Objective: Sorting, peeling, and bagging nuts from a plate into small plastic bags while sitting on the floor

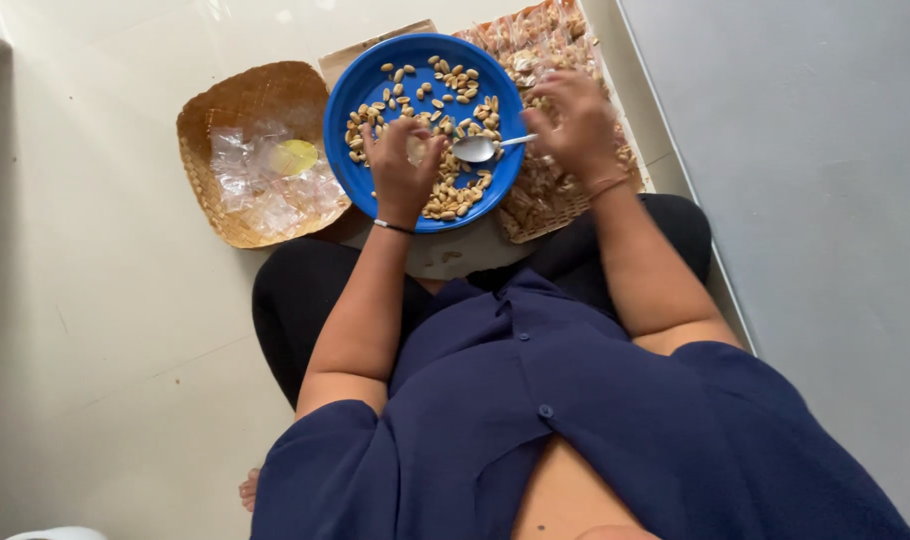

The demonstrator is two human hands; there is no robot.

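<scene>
Blue plate (375, 75) was seen at upper centre of the frame, scattered with peanuts (453, 196). Left hand (403, 170) was held over the plate, fingers curled around a small clear bag (416, 150); how tight the grip was could not be told. Right hand (575, 125) was closed on the handle of a metal spoon (478, 149), bowl resting over the plate. Woven tray (237, 100) with empty clear bags (260, 180) was placed at upper left. A second tray of packed peanut bags (535, 40) was seen at upper right, under the right hand.

Right hand (575, 125) holds spoon (480, 148) over blue plate (360, 95) of peanuts (453, 195).
</scene>
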